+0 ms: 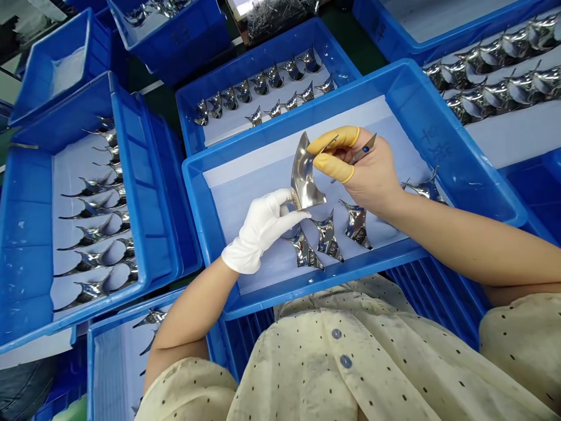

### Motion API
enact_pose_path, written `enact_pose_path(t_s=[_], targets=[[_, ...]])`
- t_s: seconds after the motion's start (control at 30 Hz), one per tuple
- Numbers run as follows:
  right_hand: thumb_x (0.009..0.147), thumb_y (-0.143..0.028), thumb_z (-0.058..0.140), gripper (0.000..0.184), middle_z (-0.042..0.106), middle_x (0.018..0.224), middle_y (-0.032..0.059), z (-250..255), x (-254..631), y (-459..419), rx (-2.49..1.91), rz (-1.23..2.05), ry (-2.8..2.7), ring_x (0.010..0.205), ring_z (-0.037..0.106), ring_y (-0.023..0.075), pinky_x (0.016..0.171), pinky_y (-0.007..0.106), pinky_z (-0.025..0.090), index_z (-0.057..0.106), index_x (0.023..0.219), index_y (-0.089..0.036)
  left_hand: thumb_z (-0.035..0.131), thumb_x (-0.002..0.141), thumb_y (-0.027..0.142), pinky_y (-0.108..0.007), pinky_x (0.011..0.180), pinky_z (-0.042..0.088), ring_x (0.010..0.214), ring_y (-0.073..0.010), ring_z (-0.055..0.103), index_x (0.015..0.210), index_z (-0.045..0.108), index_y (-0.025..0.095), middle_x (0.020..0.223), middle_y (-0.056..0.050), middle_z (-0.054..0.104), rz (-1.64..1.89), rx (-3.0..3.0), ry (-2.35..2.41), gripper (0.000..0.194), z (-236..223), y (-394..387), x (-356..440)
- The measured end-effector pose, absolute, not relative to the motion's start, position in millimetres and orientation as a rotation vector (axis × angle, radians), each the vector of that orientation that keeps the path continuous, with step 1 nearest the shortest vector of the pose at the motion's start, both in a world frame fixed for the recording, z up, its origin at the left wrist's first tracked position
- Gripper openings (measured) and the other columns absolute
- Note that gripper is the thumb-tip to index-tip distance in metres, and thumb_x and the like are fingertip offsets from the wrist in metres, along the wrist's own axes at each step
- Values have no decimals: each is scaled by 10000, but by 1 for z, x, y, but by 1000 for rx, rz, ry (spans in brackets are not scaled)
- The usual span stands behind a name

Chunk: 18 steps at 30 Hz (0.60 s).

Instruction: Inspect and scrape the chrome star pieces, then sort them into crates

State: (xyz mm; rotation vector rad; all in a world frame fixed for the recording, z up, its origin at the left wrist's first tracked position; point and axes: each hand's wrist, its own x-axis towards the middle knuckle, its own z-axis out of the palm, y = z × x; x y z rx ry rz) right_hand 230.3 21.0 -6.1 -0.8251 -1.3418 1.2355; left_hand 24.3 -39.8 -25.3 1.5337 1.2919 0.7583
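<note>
Dotted shirt (302, 368): yours.
Metal piece (303, 175): likely stiff, slippery; hold edges.
Left hand (265, 228): fingers grasp it.
Right hand (371, 166): fingers grasp slim tool (364, 149).

"What colour is the glove (256, 231)?"

"Plain white. The finger covers (335, 168) are yellow."

"And the metal piece (302, 172)?"

"Mostly silver-grey."

"The tray (421, 105)?"

"Bright blue, with darker markings (436, 146) on one side and a bluish-white liner (245, 181)."

"Any pattern besides?"

"Yes, the shirt (298, 368): pale yellow, sprinkled with small black dots. Its buttons (346, 361) are greyish blue."
</note>
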Motion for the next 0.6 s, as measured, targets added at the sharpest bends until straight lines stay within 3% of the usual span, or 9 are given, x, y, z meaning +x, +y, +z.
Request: enact_pose_path(t_s=[0.13, 0.33, 0.4, 0.47, 0.53, 0.6], targets=[[786, -635, 933, 437, 756, 1009, 52, -11, 234, 22, -818, 1192, -1414, 925, 698, 202, 900, 399, 632, 772, 930, -255, 863, 872, 472, -287, 555, 409, 515, -124, 459, 1093, 788, 216, 622, 42, 560, 763, 1608, 1268, 347, -30, -37, 21], [847, -522, 908, 316, 747, 924, 39, -13, 233, 16, -876, 1021, -1544, 773, 639, 162, 738, 356, 597, 791, 912, -236, 938, 789, 537, -309, 602, 546, 624, -166, 645, 1362, 657, 212, 989, -51, 779, 845, 1676, 1176, 717, -36, -32, 25], [843, -436, 901, 237, 747, 896, 39, -11, 231, 14, -914, 963, -1581, 729, 614, 152, 697, 347, 569, 792, 879, -229, 855, 873, 467, -311, 667, 591, 694, -172, 696, 1441, 616, 218, 1096, -70, 803, 886, 1676, 1191, 665, -39, -32, 27], [826, -337, 878, 145, 746, 854, 43, -6, 229, 14, -996, 880, -1576, 696, 587, 140, 664, 333, 531, 793, 843, -219, 719, 962, 394, -291, 638, 588, 639, -140, 673, 1501, 576, 234, 1144, -67, 814, 904, 1624, 1206, 580, -39, -33, 27], [800, -249, 839, 64, 722, 770, 40, 1, 230, 14, -1143, 805, -1563, 664, 548, 129, 635, 318, 482, 800, 828, -207, 603, 1022, 367, -267, 568, 550, 547, -104, 605, 1442, 609, 236, 1126, -59, 819, 942, 1544, 1246, 440, -34, -35, 24], [775, -268, 838, 87, 682, 689, 31, 6, 233, 14, -1301, 844, -1616, 633, 516, 129, 607, 313, 444, 807, 821, -201, 552, 1048, 362, -251, 568, 536, 543, -90, 585, 1295, 673, 223, 1089, -52, 815, 1028, 1526, 1301, 308, -24, -37, 16]])
